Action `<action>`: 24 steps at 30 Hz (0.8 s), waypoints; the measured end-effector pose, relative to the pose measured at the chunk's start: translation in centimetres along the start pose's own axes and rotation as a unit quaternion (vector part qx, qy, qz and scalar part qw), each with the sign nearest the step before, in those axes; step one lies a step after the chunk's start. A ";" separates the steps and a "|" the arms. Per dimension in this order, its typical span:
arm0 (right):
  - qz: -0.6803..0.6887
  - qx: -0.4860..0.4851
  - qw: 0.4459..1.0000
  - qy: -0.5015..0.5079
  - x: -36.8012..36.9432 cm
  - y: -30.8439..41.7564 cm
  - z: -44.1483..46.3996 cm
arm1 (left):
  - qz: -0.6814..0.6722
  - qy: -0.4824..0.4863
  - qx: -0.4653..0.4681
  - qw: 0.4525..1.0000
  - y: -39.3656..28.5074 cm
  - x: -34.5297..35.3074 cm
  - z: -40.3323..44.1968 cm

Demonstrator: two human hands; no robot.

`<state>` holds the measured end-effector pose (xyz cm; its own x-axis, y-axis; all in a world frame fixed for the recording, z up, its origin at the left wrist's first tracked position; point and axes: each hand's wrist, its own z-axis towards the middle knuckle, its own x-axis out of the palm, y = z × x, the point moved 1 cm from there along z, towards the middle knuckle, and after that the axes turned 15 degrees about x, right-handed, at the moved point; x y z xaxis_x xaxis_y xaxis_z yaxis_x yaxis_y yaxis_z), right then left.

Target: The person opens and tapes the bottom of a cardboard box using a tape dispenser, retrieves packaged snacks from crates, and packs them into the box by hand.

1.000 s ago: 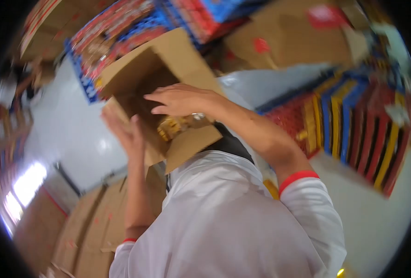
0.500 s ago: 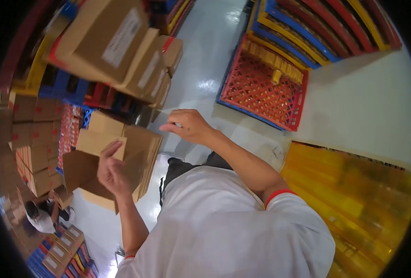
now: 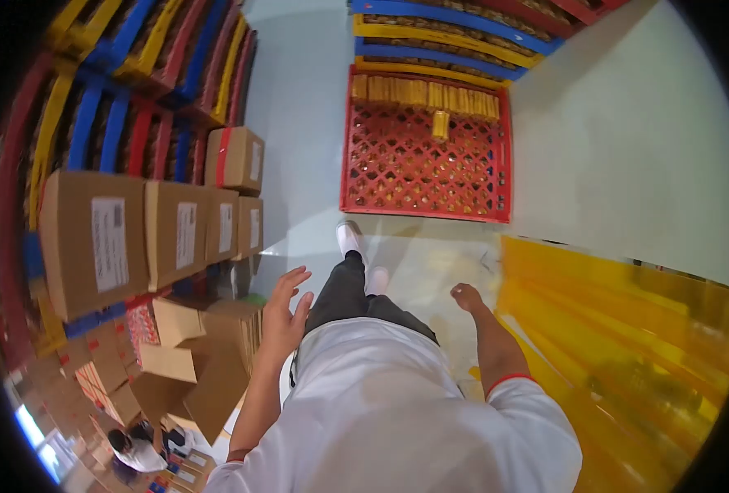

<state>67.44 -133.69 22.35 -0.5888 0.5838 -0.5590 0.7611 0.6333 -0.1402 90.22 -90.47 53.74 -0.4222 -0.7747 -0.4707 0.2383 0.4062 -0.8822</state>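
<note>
My left hand [image 3: 285, 316] is raised in front of my body with its fingers apart, holding nothing. It is nearest to an open cardboard box [image 3: 220, 374] on my left, whose flaps stand up, but does not touch it. My right hand [image 3: 467, 297] hangs out to my right with its fingers curled in, and nothing shows in it. Ahead on the floor sits a red plastic crate [image 3: 426, 215]. A row of yellow packs [image 3: 422, 92] lines its far side, and a single yellow pack [image 3: 441, 125] lies just in front of that row.
Sealed, labelled cartons [image 3: 93, 238] stand in a row at left, beside stacked coloured crates [image 3: 134, 49]. More stacked crates [image 3: 446, 31] rise behind the red one. Yellow translucent sheeting [image 3: 611, 329] is at right. Another person [image 3: 138, 452] works at lower left.
My view has turned so the red crate is straight ahead. My right hand has swung from in front of me out to the right. My left hand has moved away from the open box.
</note>
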 end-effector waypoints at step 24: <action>0.169 -0.175 0.945 -0.217 -27.9 4.2 36.8 | 0.103 0.235 -0.008 0.966 14.8 42.4 41.7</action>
<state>97.08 -165.98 7.28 -0.1030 0.5680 -0.8166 0.7052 0.6207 0.3428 112.26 -137.51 21.23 -0.7195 -0.3720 -0.5865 0.3477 0.5381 -0.7678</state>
